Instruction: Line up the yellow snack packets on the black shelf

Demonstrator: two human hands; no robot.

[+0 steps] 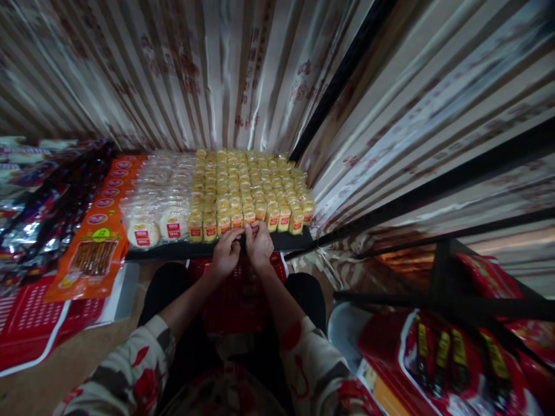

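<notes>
Rows of small yellow snack packets [234,190] with red and white labels stand tightly packed on a dark shelf [165,253]. At their front edge my right hand [260,247] has its thumb and fingers closed on a yellow packet [249,216] in the front row. Close beside it, my left hand [226,253] is curled with its fingertips at the lower front of the neighbouring packets; whatever lies in those fingers is hidden. Left of the yellow rows are clear-wrapped round white crackers [144,232] with red labels.
An orange snack bag [93,254] and dark shiny packets [47,208] lie further left, above a red basket [30,323]. A red basket [234,300] sits between my knees. Red packages [451,352] are at lower right. Dark metal bars [433,179] and a pleated curtain [225,69] border the shelf.
</notes>
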